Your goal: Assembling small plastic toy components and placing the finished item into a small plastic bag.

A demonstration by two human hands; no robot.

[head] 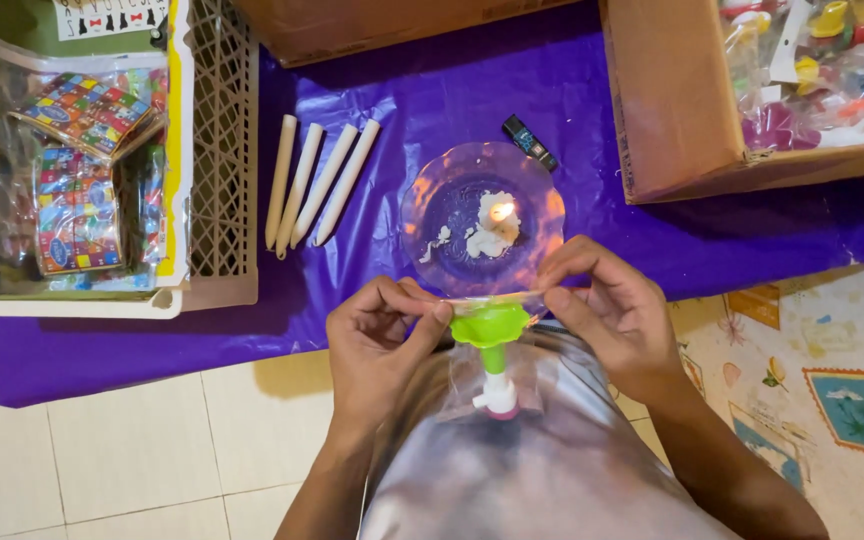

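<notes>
- At the far left sat a cream plastic lattice crate (pixel 220 150) with clear bags of colourful boxed puzzle toys (pixel 77 180) beside it.
- Four cream wax candle sticks (pixel 317 182) lay side by side on the purple plastic sheet (pixel 652 120) spread over the floor.
- The left hand (pixel 377 335) had its grip closed – thumb and forefinger pinched the left end of the mouth of a clear plastic packet (pixel 497 296).
- Inside that packet, held above the person's lap, hung a green and white plastic toy with a funnel-shaped top (pixel 492 345).
- Just beyond the packet stood a clear round plastic dish (pixel 427 200) with a short lit candle stub (pixel 500 222) in melted wax; a small black lighter (pixel 530 141) lay behind it.
- The right hand (pixel 617 310) likewise pinched shut on the packet's right end.
- Judging by this, the edge was best kept taut and level, passed only briefly near the flame – fingers well back.
- A brown cardboard box of bagged toys (pixel 672 100) stood at the right.
</notes>
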